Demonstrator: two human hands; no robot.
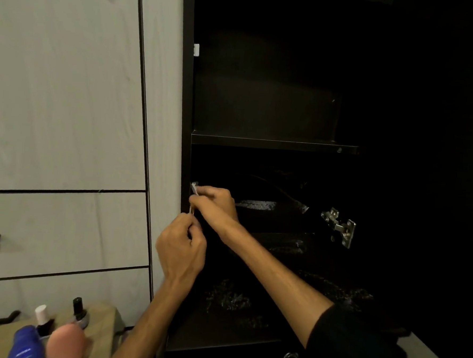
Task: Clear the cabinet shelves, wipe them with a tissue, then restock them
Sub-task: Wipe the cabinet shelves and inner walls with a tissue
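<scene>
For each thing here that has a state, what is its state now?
Cabinet: open, interior dark.
Upper shelf: nothing visible on it.
Left hand: fingers curled, pinching a thin item.
Right hand: pinching a small pale item.
Bottles: upright, capped.
Drawers: closed.

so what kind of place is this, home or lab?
Likely a home, perhaps a bedroom or dressing corner. A dark open cabinet with shelves stands beside pale wood-grain drawer fronts, and small nail-polish-like bottles sit on a low wooden surface. Both hands pinch small items at the cabinet's edge.
</scene>
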